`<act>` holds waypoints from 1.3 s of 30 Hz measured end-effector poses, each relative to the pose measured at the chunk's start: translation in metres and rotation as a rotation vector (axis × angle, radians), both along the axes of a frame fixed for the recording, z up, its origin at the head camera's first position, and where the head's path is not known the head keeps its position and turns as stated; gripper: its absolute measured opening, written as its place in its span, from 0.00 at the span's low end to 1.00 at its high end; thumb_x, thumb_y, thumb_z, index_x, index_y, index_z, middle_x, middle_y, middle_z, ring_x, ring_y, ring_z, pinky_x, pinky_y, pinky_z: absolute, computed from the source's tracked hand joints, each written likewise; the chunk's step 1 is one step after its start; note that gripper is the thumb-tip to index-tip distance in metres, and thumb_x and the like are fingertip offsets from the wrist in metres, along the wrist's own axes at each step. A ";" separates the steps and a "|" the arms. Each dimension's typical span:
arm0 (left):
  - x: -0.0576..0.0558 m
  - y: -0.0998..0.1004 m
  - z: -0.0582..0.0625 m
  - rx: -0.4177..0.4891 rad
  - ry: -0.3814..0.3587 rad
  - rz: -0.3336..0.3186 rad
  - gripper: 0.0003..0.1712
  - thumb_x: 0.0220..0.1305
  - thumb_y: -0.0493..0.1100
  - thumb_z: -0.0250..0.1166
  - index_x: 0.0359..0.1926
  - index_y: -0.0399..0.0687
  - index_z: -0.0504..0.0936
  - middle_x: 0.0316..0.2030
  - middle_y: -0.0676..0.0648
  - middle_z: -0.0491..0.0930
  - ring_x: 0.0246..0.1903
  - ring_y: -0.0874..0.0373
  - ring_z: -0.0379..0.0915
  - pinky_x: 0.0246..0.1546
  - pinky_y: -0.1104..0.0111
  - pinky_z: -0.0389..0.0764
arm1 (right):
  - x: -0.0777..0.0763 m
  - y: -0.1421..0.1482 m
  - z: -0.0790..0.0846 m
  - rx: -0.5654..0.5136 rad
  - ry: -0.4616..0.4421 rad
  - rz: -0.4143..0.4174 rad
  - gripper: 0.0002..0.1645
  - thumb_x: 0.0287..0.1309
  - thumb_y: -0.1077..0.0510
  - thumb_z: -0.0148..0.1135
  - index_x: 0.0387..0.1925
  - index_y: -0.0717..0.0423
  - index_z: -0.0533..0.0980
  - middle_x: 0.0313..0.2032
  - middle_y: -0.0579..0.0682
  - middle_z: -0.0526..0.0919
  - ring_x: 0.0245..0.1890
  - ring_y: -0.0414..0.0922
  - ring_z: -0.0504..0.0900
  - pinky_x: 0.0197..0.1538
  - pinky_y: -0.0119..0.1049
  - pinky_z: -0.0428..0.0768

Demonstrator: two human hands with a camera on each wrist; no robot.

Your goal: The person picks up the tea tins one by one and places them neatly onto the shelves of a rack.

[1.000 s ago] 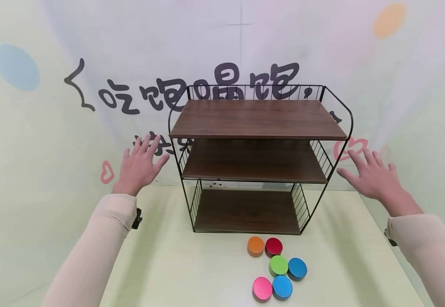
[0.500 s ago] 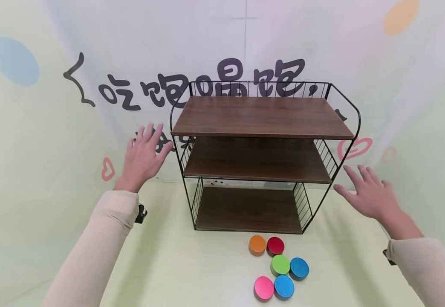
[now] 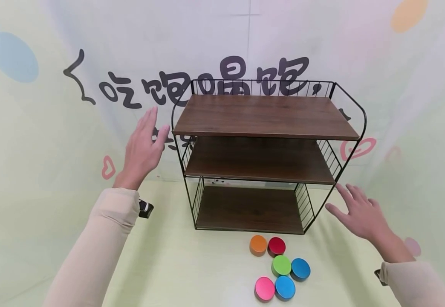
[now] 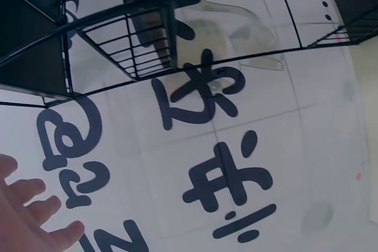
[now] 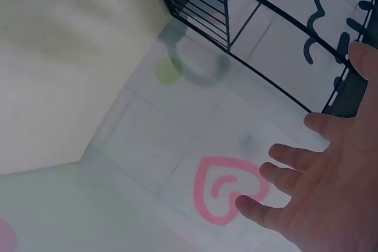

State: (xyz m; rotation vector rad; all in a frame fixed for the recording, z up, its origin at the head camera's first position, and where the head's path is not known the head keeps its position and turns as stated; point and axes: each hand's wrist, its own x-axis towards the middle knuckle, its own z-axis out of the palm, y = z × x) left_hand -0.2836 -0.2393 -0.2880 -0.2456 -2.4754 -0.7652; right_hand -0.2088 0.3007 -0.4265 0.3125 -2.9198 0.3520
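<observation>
A three-tier rack [image 3: 261,160] with dark brown boards and a black wire frame stands on the table [image 3: 192,268]. My left hand [image 3: 142,147] is raised beside the rack's left side, fingers straight and holding nothing. On the other side, my right hand [image 3: 360,213] hovers by the lower right of the frame, its fingers spread and no object in them. In front of the rack lie several round, flat-topped pieces: orange [image 3: 258,245], red [image 3: 276,246], green [image 3: 281,265], pink [image 3: 264,288], and two blue, one upper [image 3: 301,269] and one lower [image 3: 285,287].
Behind the rack hangs a pale wall cloth [image 3: 192,38] with black lettering and coloured shapes. A pink heart outline [image 5: 227,190] shows on it in the right wrist view. The table's corner [image 5: 81,160] also appears there.
My left hand has risen and its fingers have drawn closer together. My right hand has dropped and come slightly inward. The rack and round pieces stay in place; the head view shifts a little.
</observation>
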 end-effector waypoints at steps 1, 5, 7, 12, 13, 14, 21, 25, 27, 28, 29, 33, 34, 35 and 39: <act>0.001 0.002 0.002 0.015 0.007 -0.003 0.37 0.75 0.63 0.41 0.79 0.60 0.48 0.77 0.54 0.49 0.76 0.55 0.43 0.72 0.50 0.49 | 0.001 -0.001 -0.002 -0.007 -0.001 0.003 0.46 0.68 0.34 0.51 0.72 0.63 0.58 0.67 0.73 0.61 0.67 0.70 0.58 0.55 0.71 0.61; 0.003 0.009 0.007 0.086 0.032 -0.017 0.35 0.76 0.62 0.40 0.79 0.65 0.48 0.77 0.60 0.48 0.75 0.60 0.44 0.72 0.55 0.49 | 0.008 -0.004 -0.014 -0.034 -0.001 0.015 0.46 0.68 0.36 0.53 0.71 0.65 0.60 0.66 0.72 0.63 0.66 0.68 0.61 0.55 0.70 0.62; 0.004 0.013 0.010 0.125 0.063 -0.041 0.34 0.76 0.61 0.39 0.79 0.65 0.48 0.76 0.60 0.49 0.75 0.61 0.45 0.73 0.59 0.49 | 0.011 -0.006 -0.020 -0.051 0.002 0.018 0.45 0.67 0.36 0.54 0.71 0.65 0.61 0.65 0.72 0.64 0.65 0.68 0.62 0.54 0.70 0.63; 0.006 0.023 0.015 0.200 0.156 -0.128 0.32 0.78 0.55 0.40 0.78 0.60 0.50 0.76 0.60 0.52 0.73 0.68 0.45 0.71 0.70 0.48 | 0.019 -0.013 -0.035 -0.080 0.005 0.025 0.44 0.66 0.37 0.56 0.69 0.66 0.63 0.65 0.72 0.66 0.65 0.68 0.63 0.54 0.70 0.63; 0.006 0.025 0.016 0.208 0.169 -0.144 0.32 0.78 0.55 0.40 0.78 0.60 0.50 0.76 0.60 0.52 0.73 0.70 0.45 0.71 0.71 0.47 | 0.021 -0.015 -0.038 -0.084 0.001 0.027 0.44 0.66 0.37 0.56 0.69 0.66 0.64 0.65 0.72 0.66 0.65 0.68 0.63 0.54 0.70 0.63; 0.007 0.027 0.017 0.213 0.176 -0.159 0.32 0.78 0.55 0.40 0.78 0.60 0.50 0.76 0.61 0.51 0.73 0.71 0.45 0.71 0.72 0.47 | 0.022 -0.016 -0.041 -0.082 0.000 0.027 0.44 0.66 0.36 0.56 0.69 0.66 0.64 0.64 0.72 0.66 0.65 0.68 0.63 0.54 0.70 0.63; 0.010 0.040 0.019 0.192 0.202 -0.252 0.33 0.78 0.53 0.41 0.79 0.58 0.48 0.76 0.64 0.48 0.73 0.71 0.42 0.72 0.71 0.45 | 0.032 -0.025 -0.066 -0.078 -0.019 0.036 0.45 0.63 0.36 0.60 0.68 0.64 0.66 0.62 0.69 0.70 0.62 0.67 0.68 0.54 0.70 0.65; 0.009 0.046 0.017 0.188 0.208 -0.275 0.33 0.77 0.53 0.44 0.79 0.61 0.49 0.76 0.64 0.50 0.73 0.71 0.44 0.72 0.70 0.46 | 0.039 -0.030 -0.078 -0.078 -0.033 0.026 0.43 0.62 0.36 0.61 0.67 0.61 0.68 0.61 0.68 0.73 0.61 0.67 0.71 0.53 0.69 0.68; 0.008 0.047 0.016 0.187 0.211 -0.277 0.34 0.77 0.53 0.46 0.79 0.61 0.49 0.76 0.65 0.50 0.73 0.71 0.44 0.72 0.70 0.47 | 0.042 -0.032 -0.083 -0.083 -0.046 0.024 0.43 0.61 0.36 0.62 0.67 0.61 0.69 0.61 0.68 0.74 0.60 0.67 0.72 0.53 0.69 0.68; 0.007 0.048 0.015 0.189 0.207 -0.278 0.34 0.76 0.53 0.47 0.79 0.62 0.49 0.75 0.65 0.50 0.73 0.71 0.44 0.72 0.70 0.47 | 0.043 -0.033 -0.086 -0.086 -0.050 0.027 0.43 0.61 0.36 0.62 0.66 0.61 0.69 0.61 0.67 0.74 0.59 0.67 0.72 0.52 0.69 0.69; 0.007 0.049 0.014 0.191 0.203 -0.276 0.34 0.76 0.53 0.47 0.79 0.63 0.49 0.75 0.66 0.50 0.73 0.71 0.44 0.72 0.70 0.47 | 0.044 -0.034 -0.089 -0.091 -0.054 0.032 0.43 0.61 0.36 0.63 0.66 0.61 0.70 0.60 0.67 0.75 0.59 0.66 0.73 0.52 0.69 0.69; 0.006 0.051 0.011 0.193 0.182 -0.269 0.36 0.75 0.55 0.50 0.78 0.66 0.48 0.75 0.68 0.49 0.73 0.71 0.43 0.72 0.69 0.47 | 0.048 -0.038 -0.101 -0.120 -0.076 0.068 0.41 0.59 0.37 0.66 0.64 0.60 0.72 0.59 0.64 0.77 0.57 0.65 0.76 0.53 0.66 0.71; 0.006 0.051 0.010 0.193 0.178 -0.265 0.36 0.75 0.55 0.50 0.78 0.67 0.48 0.75 0.69 0.49 0.73 0.71 0.43 0.72 0.69 0.47 | 0.049 -0.039 -0.104 -0.128 -0.089 0.078 0.41 0.58 0.37 0.66 0.64 0.59 0.72 0.58 0.63 0.78 0.56 0.64 0.77 0.53 0.66 0.72; 0.005 0.052 0.009 0.193 0.174 -0.261 0.36 0.75 0.55 0.51 0.78 0.68 0.48 0.75 0.69 0.49 0.73 0.71 0.44 0.72 0.69 0.47 | 0.050 -0.040 -0.107 -0.136 -0.105 0.089 0.41 0.58 0.37 0.67 0.64 0.59 0.73 0.58 0.62 0.78 0.55 0.64 0.78 0.53 0.65 0.73; 0.005 0.055 0.006 0.208 0.167 -0.255 0.39 0.73 0.56 0.53 0.78 0.72 0.46 0.75 0.67 0.51 0.72 0.68 0.50 0.72 0.66 0.49 | 0.056 -0.044 -0.118 -0.152 -0.191 0.111 0.43 0.53 0.34 0.69 0.63 0.55 0.74 0.56 0.59 0.80 0.54 0.61 0.79 0.51 0.62 0.76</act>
